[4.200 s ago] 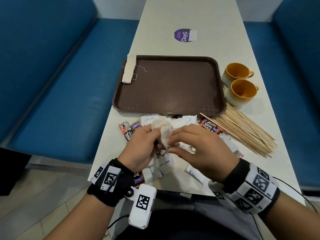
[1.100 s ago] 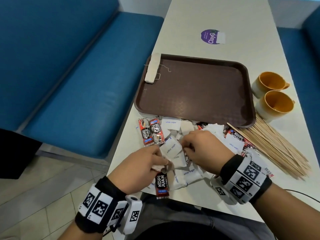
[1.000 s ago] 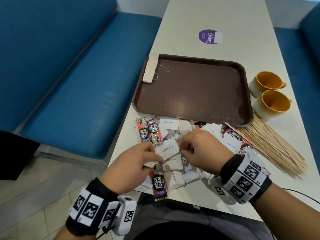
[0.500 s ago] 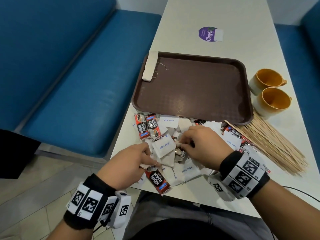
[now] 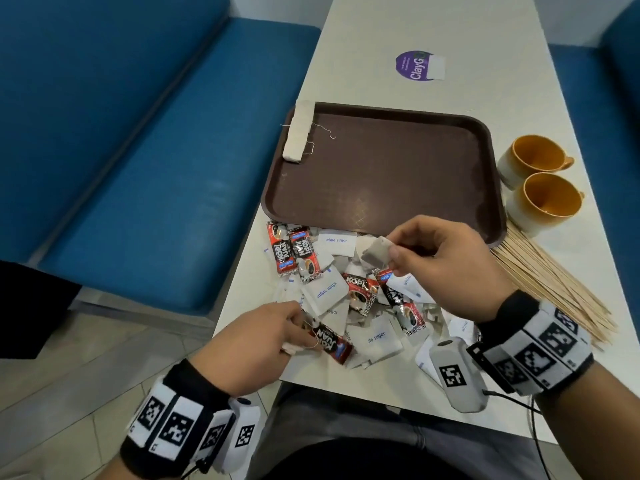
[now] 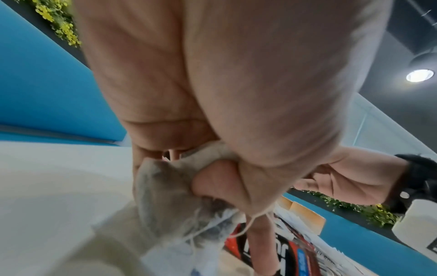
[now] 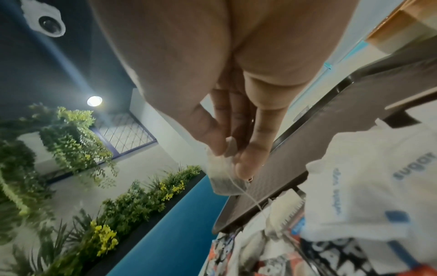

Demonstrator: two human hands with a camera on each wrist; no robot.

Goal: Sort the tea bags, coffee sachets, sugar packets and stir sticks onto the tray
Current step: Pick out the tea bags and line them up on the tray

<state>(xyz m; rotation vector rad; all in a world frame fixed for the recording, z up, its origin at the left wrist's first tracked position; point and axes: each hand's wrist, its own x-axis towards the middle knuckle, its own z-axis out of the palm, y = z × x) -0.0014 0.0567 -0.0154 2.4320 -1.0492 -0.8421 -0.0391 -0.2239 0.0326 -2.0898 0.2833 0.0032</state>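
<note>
A brown tray [image 5: 381, 168] lies mid-table with a row of tea bags [image 5: 298, 131] on its far-left rim. In front of it sprawls a pile of white sugar packets [image 5: 325, 292] and red coffee sachets [image 5: 289, 252]. My right hand [image 5: 391, 252] is raised above the pile and pinches one tea bag [image 5: 375, 252] [image 7: 224, 179], its string trailing down. My left hand [image 5: 301, 332] rests at the pile's near-left edge and grips a bunch of tea bags [image 6: 170, 196] with strings dangling. Stir sticks [image 5: 547, 289] lie fanned at the right.
Two yellow mugs [image 5: 540, 181] stand right of the tray. A purple sticker [image 5: 415, 65] lies on the far table. Blue bench seats [image 5: 138, 168] flank the table on both sides. The table's near edge [image 5: 381, 400] runs just under my wrists.
My right hand has lifted out of the pile with a tea bag pinched in its fingers. The left hand has stayed at the pile's near-left edge with its bags.
</note>
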